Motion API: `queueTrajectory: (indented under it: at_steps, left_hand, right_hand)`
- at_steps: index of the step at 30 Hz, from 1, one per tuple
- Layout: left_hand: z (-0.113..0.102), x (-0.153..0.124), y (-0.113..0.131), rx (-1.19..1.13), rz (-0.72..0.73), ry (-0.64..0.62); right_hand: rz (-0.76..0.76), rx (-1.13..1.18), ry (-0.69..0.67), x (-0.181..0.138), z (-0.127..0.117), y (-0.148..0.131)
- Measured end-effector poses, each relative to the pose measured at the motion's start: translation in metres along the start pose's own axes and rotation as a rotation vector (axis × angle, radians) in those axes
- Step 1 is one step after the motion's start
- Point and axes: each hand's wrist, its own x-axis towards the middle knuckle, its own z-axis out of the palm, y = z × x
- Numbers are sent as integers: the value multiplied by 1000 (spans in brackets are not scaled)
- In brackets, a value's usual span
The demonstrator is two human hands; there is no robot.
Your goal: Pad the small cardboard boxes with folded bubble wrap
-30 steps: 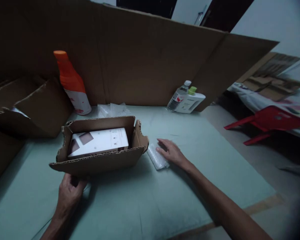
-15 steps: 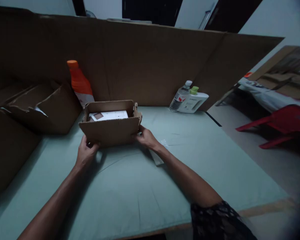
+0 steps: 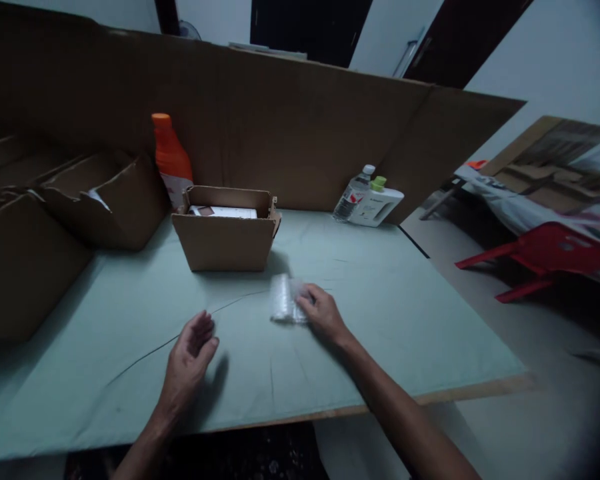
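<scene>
My right hand (image 3: pixel 323 312) grips the right end of a small bundle of clear bubble wrap (image 3: pixel 283 300), which is blurred by motion. Whatever the wrap may contain cannot be made out. My left hand (image 3: pixel 193 353) is held above the cloth with its fingers loosely curved, thumb apart, and nothing in it. Beyond both hands, an open cardboard box (image 3: pixel 225 243) stands on the table, touched by neither. A white printed box (image 3: pixel 225 212) shows inside it.
Larger cardboard boxes (image 3: pixel 115 207) stand on the left. An orange bottle (image 3: pixel 173 160), a clear water bottle (image 3: pixel 354 195) and a white jug (image 3: pixel 377 205) are near the tall cardboard panel (image 3: pixel 290 127). Pale green cloth (image 3: pixel 405 313) covers the table. A red plastic chair (image 3: pixel 555 250) is off to the right.
Both hands have let go of the cardboard box, which now stands farther back. My left hand has drawn nearer; my right hand has taken hold of the bubble wrap.
</scene>
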Motion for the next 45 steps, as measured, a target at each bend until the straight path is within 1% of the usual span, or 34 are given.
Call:
queueTrajectory:
  at_steps: [2,5,7,8,9,10,12,14,17,20,23,25,27,29,31,33,34,35,36,38,39,40,41,42,44,45]
  left_hand:
    - [2,-9,17,103,76,-32]
    - [-4,-13,52,281,331,-30]
    - [-9,-11,72,330,463,-84]
    - [-11,-8,77,336,477,-129]
    - [-13,-5,80,332,443,-188]
    - [-16,-2,79,323,373,-250]
    - [-26,4,70,293,215,-359]
    - [-41,4,58,269,116,-422]
    - [-68,-6,48,265,69,-436]
    - [-84,-26,46,239,1,-468]
    - [-82,-52,35,185,-49,-443]
    - [-75,-72,18,120,-92,-396]
    - [-70,-91,-1,65,-135,-342]
    - [-70,-105,-15,91,-153,-279]
    - [-74,-113,-22,167,-146,-216]
    - [-80,-116,-23,192,-140,-166]
    - [-83,-116,-22,184,-150,-167]
    - [-85,-116,-21,174,-176,-190]
    - [-85,-115,-19,163,-217,-226]
    - [-82,-113,-12,112,-322,-295]
    - [-77,-112,-7,58,-373,-314]
    - [-71,-109,0,-16,-416,-315]
    - [-64,-105,8,-102,-452,-305]
    - [-56,-99,16,-190,-484,-287]
    - [-40,-82,33,-340,-544,-233]
    - [-34,-73,41,-395,-580,-208]
  right_hand:
    - [-168,55,-83,-10,6,-37]
    - [-451,137,-191,-19,5,-91]
    - [-551,188,-215,-22,2,-121]
    - [-568,223,-209,-22,0,-133]
    - [-571,270,-193,-23,-2,-144]
    - [-561,326,-168,-23,-5,-152]
    - [-498,445,-83,-23,-13,-162]
    - [-404,532,46,-22,-23,-162]
    - [-284,552,228,-10,-38,-146]
    - [-230,472,309,12,-38,-123]
    - [-239,291,290,40,-16,-106]
    - [-261,186,215,57,8,-101]
    - [-281,132,120,69,33,-99]
    - [-287,94,50,72,53,-99]
    - [-274,54,31,66,64,-100]
    - [-271,9,64,52,65,-100]
    - [-295,-20,71,41,64,-101]
    - [-343,-53,50,30,62,-101]
    - [-418,-88,-14,18,61,-101]
    - [-599,-141,-219,-6,63,-102]
    - [-659,-147,-311,-16,65,-101]
    - [-679,-140,-360,-25,66,-100]
    - [-655,-121,-358,-31,67,-98]
    - [-600,-89,-316,-36,66,-95]
    - [-473,5,-187,-42,56,-86]
    - [-435,56,-126,-46,48,-82]
